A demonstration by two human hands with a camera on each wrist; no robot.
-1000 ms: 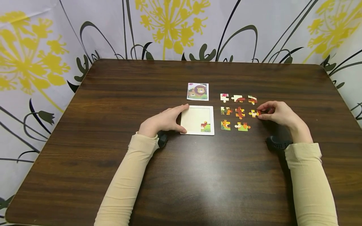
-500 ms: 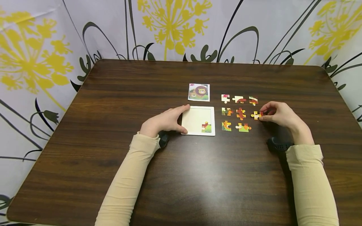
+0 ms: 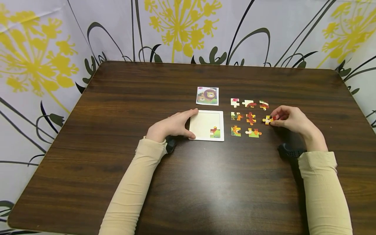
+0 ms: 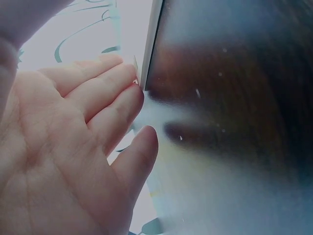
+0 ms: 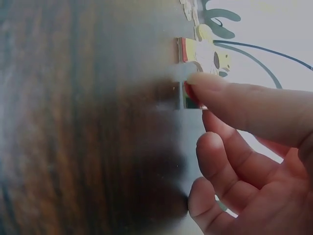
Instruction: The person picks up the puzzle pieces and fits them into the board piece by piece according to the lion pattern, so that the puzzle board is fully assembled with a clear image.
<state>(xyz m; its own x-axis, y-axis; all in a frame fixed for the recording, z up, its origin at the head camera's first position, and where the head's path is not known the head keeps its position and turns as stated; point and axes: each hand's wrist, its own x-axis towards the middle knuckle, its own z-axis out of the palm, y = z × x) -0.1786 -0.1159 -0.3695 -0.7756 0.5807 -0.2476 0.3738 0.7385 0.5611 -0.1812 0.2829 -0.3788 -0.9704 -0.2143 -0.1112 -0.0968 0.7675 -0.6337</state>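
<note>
In the head view my left hand [image 3: 171,125] rests at the left side of a square white puzzle tray [image 3: 201,125], index finger at its upper left corner and thumb at the lower left. The left wrist view shows those fingers [image 4: 115,105] nearly straight along the tray edge. One green and red puzzle piece [image 3: 215,133] lies in the tray's lower right corner. My right hand [image 3: 293,120] pinches a yellow and red puzzle piece [image 3: 267,120] between thumb and index finger, low over or on the table. Its right part is covered by the fingertips.
Several loose puzzle pieces lie in rows between the tray and my right hand, including a red-brown piece [image 3: 251,118] and a green-orange piece [image 3: 253,133]. A lion picture card [image 3: 207,96] lies behind the tray. The dark wooden table [image 3: 132,98] meets a flower-patterned cloth [image 3: 117,26].
The pinched puzzle piece has shifted slightly to the right, apart from its neighbours, with my right hand. The head view has drifted a little; my left hand stays at the tray.
</note>
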